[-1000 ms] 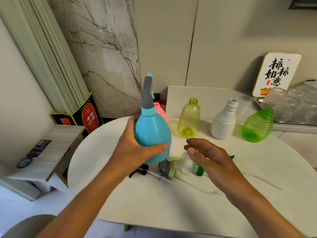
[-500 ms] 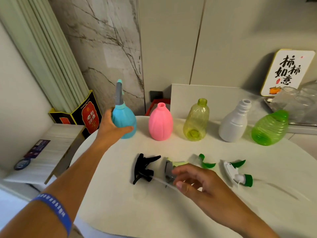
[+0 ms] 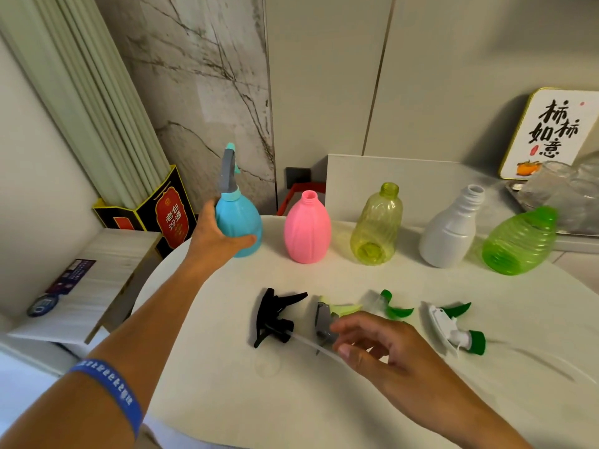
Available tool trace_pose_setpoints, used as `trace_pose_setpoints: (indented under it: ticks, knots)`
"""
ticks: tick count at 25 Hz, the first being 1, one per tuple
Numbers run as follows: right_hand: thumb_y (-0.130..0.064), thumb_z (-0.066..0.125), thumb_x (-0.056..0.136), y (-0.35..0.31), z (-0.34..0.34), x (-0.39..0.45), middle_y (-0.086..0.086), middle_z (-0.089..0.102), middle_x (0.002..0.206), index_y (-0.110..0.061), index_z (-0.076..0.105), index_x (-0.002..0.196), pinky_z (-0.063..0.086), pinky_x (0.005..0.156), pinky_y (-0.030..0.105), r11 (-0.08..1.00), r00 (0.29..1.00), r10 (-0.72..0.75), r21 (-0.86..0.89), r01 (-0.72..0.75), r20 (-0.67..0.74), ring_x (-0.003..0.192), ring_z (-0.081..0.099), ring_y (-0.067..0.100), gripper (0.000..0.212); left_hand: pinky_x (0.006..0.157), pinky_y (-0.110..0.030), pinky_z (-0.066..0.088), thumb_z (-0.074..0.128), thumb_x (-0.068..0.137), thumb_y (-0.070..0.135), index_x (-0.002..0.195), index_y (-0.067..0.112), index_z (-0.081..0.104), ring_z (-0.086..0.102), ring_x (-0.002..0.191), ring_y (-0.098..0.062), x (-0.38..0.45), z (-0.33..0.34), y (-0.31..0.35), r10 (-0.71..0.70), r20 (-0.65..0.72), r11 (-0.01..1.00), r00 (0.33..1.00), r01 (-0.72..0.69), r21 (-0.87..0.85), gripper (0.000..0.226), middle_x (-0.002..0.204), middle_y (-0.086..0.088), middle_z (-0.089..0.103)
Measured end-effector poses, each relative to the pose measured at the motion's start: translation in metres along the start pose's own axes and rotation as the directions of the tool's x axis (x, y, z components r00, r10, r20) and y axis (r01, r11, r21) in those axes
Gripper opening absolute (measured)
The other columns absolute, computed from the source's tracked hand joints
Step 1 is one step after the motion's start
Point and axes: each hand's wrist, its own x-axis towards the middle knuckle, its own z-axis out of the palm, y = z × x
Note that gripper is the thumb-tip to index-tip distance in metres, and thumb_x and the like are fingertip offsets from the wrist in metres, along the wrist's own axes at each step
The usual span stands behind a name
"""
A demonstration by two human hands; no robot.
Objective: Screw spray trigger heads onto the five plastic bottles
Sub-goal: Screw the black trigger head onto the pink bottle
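My left hand (image 3: 215, 236) grips the blue bottle (image 3: 241, 226), which carries a grey trigger head and stands at the back left of the white round table (image 3: 227, 384). To its right stand a pink bottle (image 3: 307, 229), a yellow-green bottle (image 3: 377, 225), a white bottle (image 3: 450, 233) and a green ribbed bottle (image 3: 518, 243), all without heads. Loose heads lie in front: black (image 3: 275, 319), grey with light green lever (image 3: 325, 319), clear with green lever (image 3: 393, 307), white with green collar (image 3: 453, 328). My right hand (image 3: 376, 346) hovers over the grey head, fingers loosely curled, holding nothing.
A black and red box (image 3: 168, 215) and a low white shelf (image 3: 94, 280) stand to the left of the table. A sign with black characters (image 3: 547, 134) and a tray of clear glasses (image 3: 564, 192) sit at the back right.
My left hand carried the blue bottle away from me to the back left and set it down in the row. My right hand shifted left toward the grey head.
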Motion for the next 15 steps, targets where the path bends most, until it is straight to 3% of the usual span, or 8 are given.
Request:
trace_pose_setpoints:
  ticks: [5, 7, 10, 13, 15]
  knots:
    - [-0.028, 0.067, 0.092, 0.002, 0.000, -0.002, -0.023, 0.070, 0.098, -0.039, 0.067, 0.106, 0.052, 0.073, 0.021, 1.000, 1.000, 0.021, -0.015, -0.021, -0.013, 0.086, 0.065, 0.006, 0.018, 0.104, -0.051, 0.043, 0.094, 0.060, 0.023, 0.152, 0.023, 0.018, 0.037, 0.135, -0.026, -0.010, -0.015, 0.007, -0.133, 0.091, 0.991, 0.987, 0.131, 0.035, 0.119, 0.150, -0.006, 0.037]
    - [-0.028, 0.066, 0.092, 0.001, 0.001, -0.002, -0.024, 0.069, 0.097, -0.039, 0.066, 0.107, 0.052, 0.073, 0.023, 0.998, 0.999, 0.017, -0.063, -0.019, -0.033, 0.087, 0.064, 0.005, 0.018, 0.110, -0.052, 0.035, 0.094, 0.061, 0.027, 0.155, 0.023, 0.008, 0.027, 0.143, -0.029, -0.015, -0.030, 0.008, -0.258, 0.125, 0.959, 0.958, 0.238, 0.155, 0.128, 0.159, -0.008, 0.025]
    - [-0.030, 0.062, 0.092, -0.006, 0.014, 0.004, -0.020, 0.070, 0.096, -0.037, 0.062, 0.110, 0.049, 0.070, 0.021, 0.963, 0.994, -0.088, -0.262, 0.067, -0.072, 0.089, 0.063, 0.004, 0.019, 0.111, -0.048, 0.035, 0.092, 0.064, 0.031, 0.155, 0.018, 0.013, 0.029, 0.143, -0.030, -0.027, -0.053, 0.009, -0.387, 0.176, 0.865, 0.905, 0.290, 0.409, 0.121, 0.160, -0.010, 0.024]
    - [-0.030, 0.056, 0.090, -0.015, 0.046, 0.023, -0.004, 0.069, 0.107, -0.025, 0.058, 0.121, 0.046, 0.081, 0.036, 0.744, 0.969, -0.244, -0.649, 0.157, -0.045, 0.097, 0.060, 0.022, 0.031, 0.099, -0.037, 0.046, 0.088, 0.068, 0.039, 0.147, 0.019, 0.036, 0.048, 0.128, -0.023, -0.045, -0.067, 0.015, -0.434, 0.264, 0.748, 0.861, 0.182, 0.638, 0.096, 0.147, -0.008, 0.044]
    - [-0.032, 0.054, 0.090, -0.020, 0.075, 0.042, 0.005, 0.066, 0.117, -0.018, 0.054, 0.127, 0.039, 0.090, 0.043, 0.558, 0.982, -0.187, -0.826, 0.077, -0.035, 0.106, 0.055, 0.031, 0.039, 0.076, -0.026, 0.051, 0.085, 0.071, 0.040, 0.131, 0.022, 0.054, 0.064, 0.099, -0.014, -0.056, -0.068, 0.024, -0.418, 0.345, 0.770, 0.841, 0.126, 0.625, 0.070, 0.118, -0.003, 0.064]
